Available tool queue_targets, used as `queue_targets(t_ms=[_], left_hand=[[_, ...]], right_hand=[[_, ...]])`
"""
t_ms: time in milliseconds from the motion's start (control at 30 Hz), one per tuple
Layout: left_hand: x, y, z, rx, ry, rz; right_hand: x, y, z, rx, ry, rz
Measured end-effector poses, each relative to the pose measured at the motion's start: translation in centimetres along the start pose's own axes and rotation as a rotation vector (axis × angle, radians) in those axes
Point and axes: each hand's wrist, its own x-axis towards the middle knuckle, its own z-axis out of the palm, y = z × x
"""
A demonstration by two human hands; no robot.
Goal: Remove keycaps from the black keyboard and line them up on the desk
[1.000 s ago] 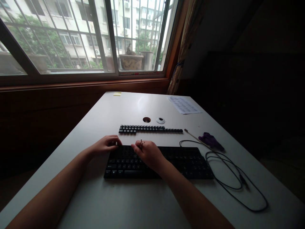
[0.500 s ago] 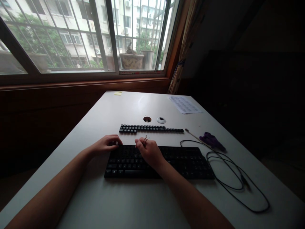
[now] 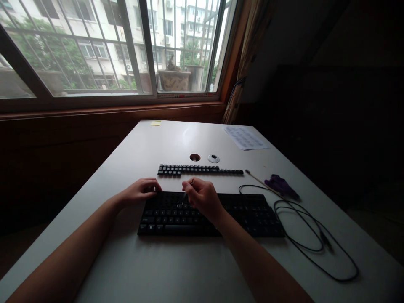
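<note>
From here I see the black keyboard (image 3: 249,214) lying near the front middle of the white surface (image 3: 176,269). At its twelve o'clock, just apart from it, loose keycaps (image 3: 198,170) sit in neat rows. Beyond them are a round hole (image 3: 195,157) and a small white cap (image 3: 213,158) side by side. At two o'clock from the keyboard lie a thin stick (image 3: 257,179) and a crumpled purple cloth (image 3: 280,186). A black cable (image 3: 304,240) loops over the surface from three to four o'clock.

My left hand (image 3: 140,191) sits at the keyboard's ten o'clock corner with its fingers curled over the edge; I cannot tell whether they grip or only rest. My right hand (image 3: 204,200) is over the keys left of centre, its fingers pinching a thin tool (image 3: 188,187) whose tip points down at the keys.

A printed sheet (image 3: 246,138) lies at the far one o'clock corner, a yellow note (image 3: 155,123) at the far edge. A barred window (image 3: 94,50) lights the room; the right side past the curtain (image 3: 248,54) is too dark to read. The tool's shape is too small to make out.
</note>
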Motion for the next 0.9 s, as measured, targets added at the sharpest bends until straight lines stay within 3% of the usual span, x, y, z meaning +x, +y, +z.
queue_targets(t_ms=[167, 333, 467, 767, 900], left_hand=[[0.0, -0.1, 0.0, -0.003, -0.007, -0.007], [0.0, 0.0, 0.0, 0.007, -0.004, -0.007], [0.0, 0.0, 0.0, 0.010, -0.003, 0.000], [0.0, 0.2, 0.0, -0.005, -0.006, -0.012], [0.0, 0.0, 0.0, 0.004, -0.013, -0.006]], right_hand=[[-0.2, -0.2, -0.1, -0.004, -0.058, -0.047], [-0.4, -0.8, 0.2, -0.111, -0.200, -0.122], [-0.2, -0.6, 0.1, -0.216, -0.202, -0.182], [0.3, 1.6, -0.2, 0.099, -0.189, -0.015], [0.5, 2.5, -0.2, 0.199, -0.112, 0.078]])
